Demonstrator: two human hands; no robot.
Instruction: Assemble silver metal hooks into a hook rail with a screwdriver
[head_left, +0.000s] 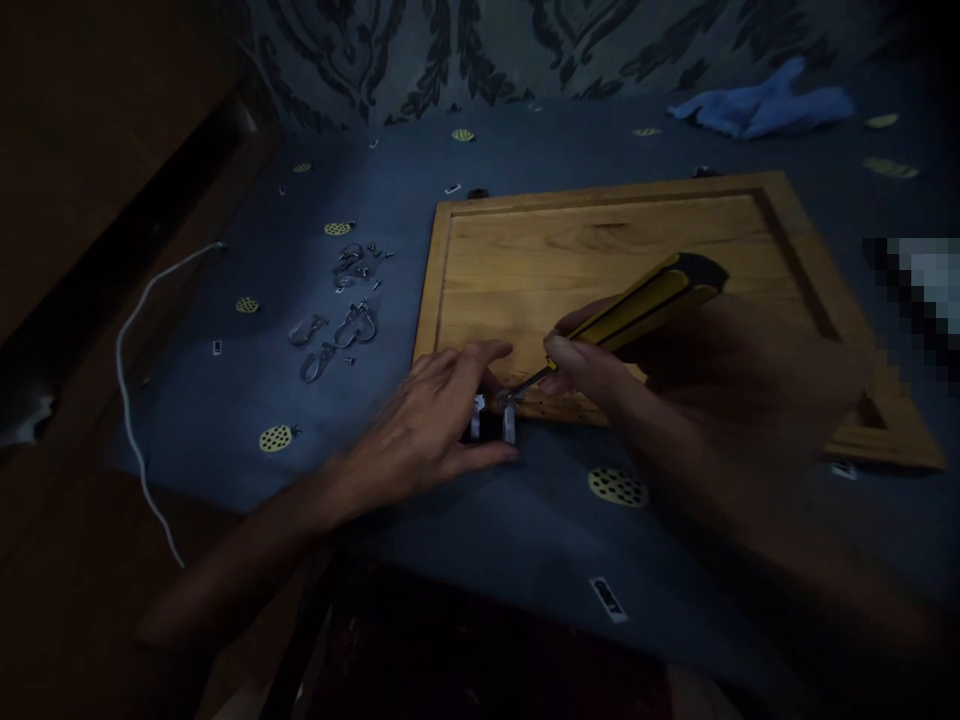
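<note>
A wooden panel [540, 260] with a raised border lies flat on the table. At its near edge is a small shiny metal bracket [509, 420], partly covered by my fingers. My left hand [442, 415] holds the bracket against the panel, fingers on the wood above and thumb below. A yellow and black screwdriver [637, 300] is gripped in my right hand [675, 370]. It slants down to the left, its tip at the bracket's upper part. Any screw under the tip is too small to make out.
Several bent metal clips [355, 325] and small screws [375, 250] lie left of the panel. A blue cloth or glove [765, 105] rests at the back right. The blue tablecloth [225, 410] has pineapple prints. A white cable [124, 375] hangs along the left side.
</note>
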